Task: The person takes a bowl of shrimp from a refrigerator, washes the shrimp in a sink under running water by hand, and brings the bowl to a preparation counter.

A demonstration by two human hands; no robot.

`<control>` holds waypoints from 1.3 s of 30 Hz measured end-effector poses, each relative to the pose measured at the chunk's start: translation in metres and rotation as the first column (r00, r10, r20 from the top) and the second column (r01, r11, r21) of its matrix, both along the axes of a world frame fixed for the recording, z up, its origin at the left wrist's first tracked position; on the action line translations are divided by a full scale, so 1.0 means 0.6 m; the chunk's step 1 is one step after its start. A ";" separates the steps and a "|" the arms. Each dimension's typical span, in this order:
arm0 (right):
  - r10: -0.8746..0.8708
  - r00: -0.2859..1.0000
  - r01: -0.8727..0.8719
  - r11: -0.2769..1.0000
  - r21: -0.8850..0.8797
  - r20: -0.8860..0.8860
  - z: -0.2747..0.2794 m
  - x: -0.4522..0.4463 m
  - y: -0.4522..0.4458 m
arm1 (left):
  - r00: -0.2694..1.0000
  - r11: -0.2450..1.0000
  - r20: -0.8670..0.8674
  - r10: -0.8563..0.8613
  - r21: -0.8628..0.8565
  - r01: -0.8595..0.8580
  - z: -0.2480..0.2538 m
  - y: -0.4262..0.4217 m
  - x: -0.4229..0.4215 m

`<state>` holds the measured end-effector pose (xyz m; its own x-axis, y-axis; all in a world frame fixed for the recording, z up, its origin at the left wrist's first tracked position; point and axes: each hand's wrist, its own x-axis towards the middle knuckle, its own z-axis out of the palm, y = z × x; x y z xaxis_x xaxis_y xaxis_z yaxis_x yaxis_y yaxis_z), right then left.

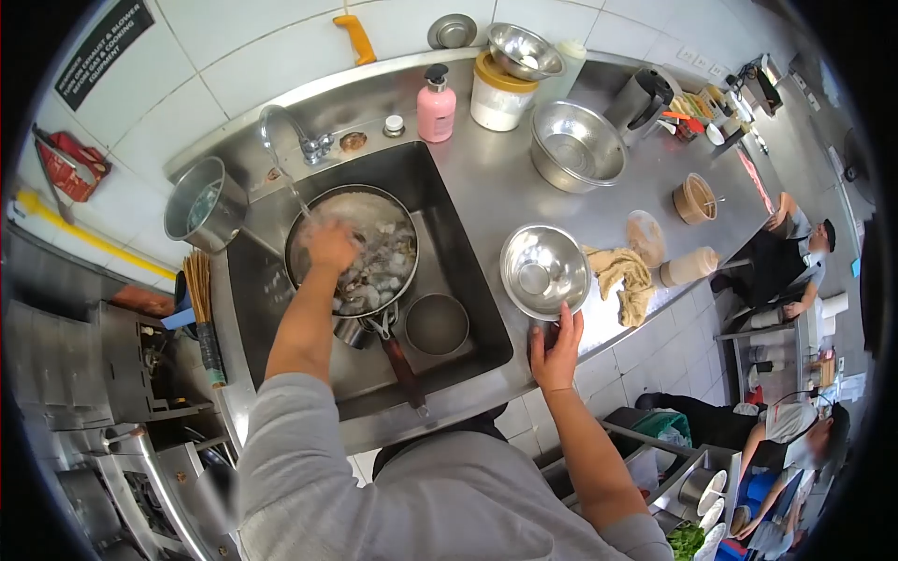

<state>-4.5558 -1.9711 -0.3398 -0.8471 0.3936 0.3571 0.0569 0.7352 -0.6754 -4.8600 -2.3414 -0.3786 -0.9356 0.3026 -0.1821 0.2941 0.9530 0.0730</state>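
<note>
My left hand [333, 247] is in a round pan [412, 273] of cloudy water in the sink, its fingers smeared by motion. Around it float greyish-white pieces [368, 292], perhaps seafood; their kind is unclear. Water runs into the pan from the faucet [281, 126]. At the counter's front edge, my right hand [558, 353] has its fingers stretched out and thumb apart, with fingertips touching the near rim of a shiny metal bowl [534, 278]. That bowl holds nothing that I can see.
The sink [477, 323] also holds a round container [437, 323] and a dark handle [404, 376]. A pot [207, 205] stands left. Beyond are a pink pump bottle [436, 105], a perforated bowl [578, 145], a cloth [622, 280] and a squeeze bottle [689, 266]. Other people work at right.
</note>
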 end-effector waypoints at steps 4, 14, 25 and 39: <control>-0.004 1.000 0.004 0.999 0.042 -0.005 -0.001 -0.002 0.001 | 0.963 0.963 -0.011 0.269 0.032 -0.268 0.008 -0.012 -0.001; 0.002 1.000 -0.001 0.997 0.082 -0.014 0.005 0.001 0.000 | 0.949 0.949 0.009 0.314 0.005 -0.314 0.013 -0.001 0.033; -0.012 1.000 0.012 1.000 -0.007 -0.010 -0.002 -0.005 -0.001 | 0.934 0.933 0.072 0.351 0.064 -0.355 -0.002 0.010 0.039; -0.006 1.000 0.006 1.000 -0.008 -0.009 0.001 -0.003 0.000 | 0.938 0.981 0.336 0.084 -0.195 -0.018 0.064 0.037 0.054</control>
